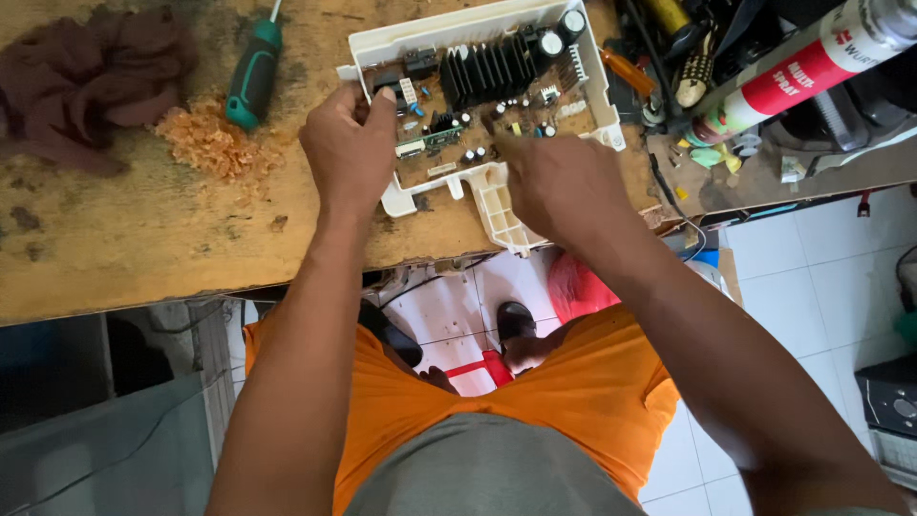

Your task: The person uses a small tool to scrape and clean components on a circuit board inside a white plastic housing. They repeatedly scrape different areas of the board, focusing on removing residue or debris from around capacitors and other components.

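A circuit board with a black finned heat sink and several round capacitors sits in a white plastic housing on a worn wooden bench. My left hand grips the housing's left edge, thumb resting on the board. My right hand is over the board's lower right part, fingers curled together and touching the board; whether it pinches something small is hidden.
A green-handled screwdriver lies upper left beside a pile of orange shavings and a dark brown rag. A red and white spray can and a clutter of tools lie at the right. The bench edge runs just below my hands.
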